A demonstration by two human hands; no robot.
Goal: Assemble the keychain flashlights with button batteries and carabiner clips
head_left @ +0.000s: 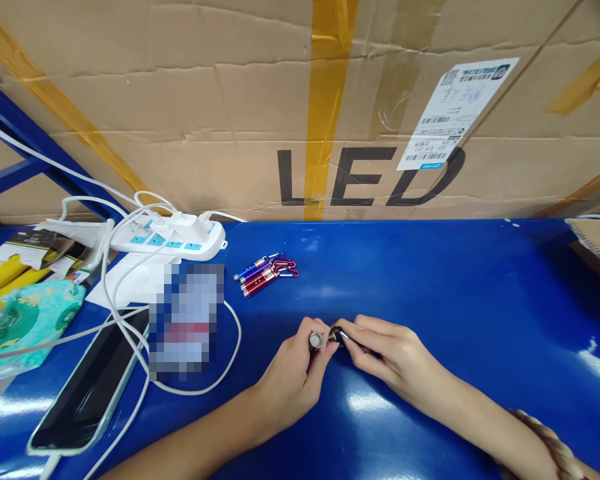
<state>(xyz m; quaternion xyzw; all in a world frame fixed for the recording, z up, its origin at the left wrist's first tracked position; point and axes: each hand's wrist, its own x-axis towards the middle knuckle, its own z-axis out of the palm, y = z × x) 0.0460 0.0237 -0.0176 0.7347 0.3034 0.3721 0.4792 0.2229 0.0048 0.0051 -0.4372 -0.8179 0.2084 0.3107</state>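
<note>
My left hand (295,373) is closed around a small keychain flashlight (316,341); only its round silver end shows past the fingers. Just to the right, my right hand (397,350) pinches a black carabiner clip (337,335) between thumb and fingers. The clip sits between both hands, and its join to the flashlight is hidden by my fingertips. Beyond my left hand, several keychain flashlights (261,277) in blue, purple and red lie side by side on the table, their matching carabiners pointing right.
On the blue table (420,280), a white power strip (200,248) with tangled cables stands at back left. Nearer lie a phone (87,393), a blurred-out item (187,323), a green tissue pack (35,320) and yellow items (5,283). A large cardboard box (230,100) rises behind.
</note>
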